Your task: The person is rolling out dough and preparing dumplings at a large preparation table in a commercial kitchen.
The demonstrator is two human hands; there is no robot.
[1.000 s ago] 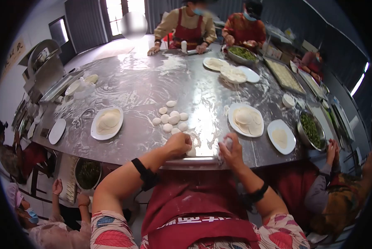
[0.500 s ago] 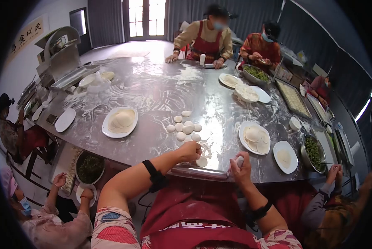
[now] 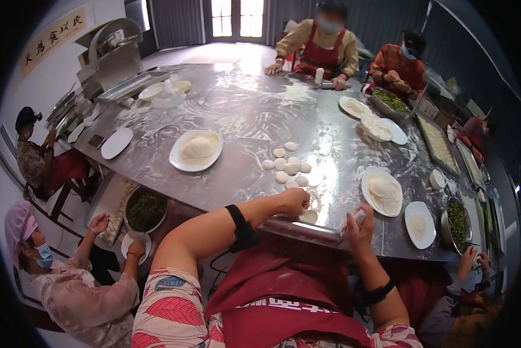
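My left hand (image 3: pixel 295 202) is closed in a fist low over the near table edge, its fingers curled under and what they hold, if anything, hidden. Just below it lies a flattened dough piece (image 3: pixel 309 217) on floured metal, and behind it a cluster of small round dough pieces (image 3: pixel 291 169). A metal rolling pin (image 3: pixel 307 228) lies along the edge in front of me. Beside the pin's right end, my right hand (image 3: pixel 362 233) is closed around a small white object (image 3: pixel 361 216). Beyond that hand stands a white plate (image 3: pixel 367 204) stacked with dough wrappers (image 3: pixel 384 194).
Another plate of wrappers (image 3: pixel 199 148) stands to the left, and a smaller plate (image 3: pixel 420 234) to the right. A bowl of chopped greens (image 3: pixel 458 225) is near the right edge. Co-workers sit around the table; one person (image 3: pixel 77 272) works close on my left.
The whole view has shifted, with the table and both hands now further right in the picture. Both hands keep nearly the same poses over the near edge.
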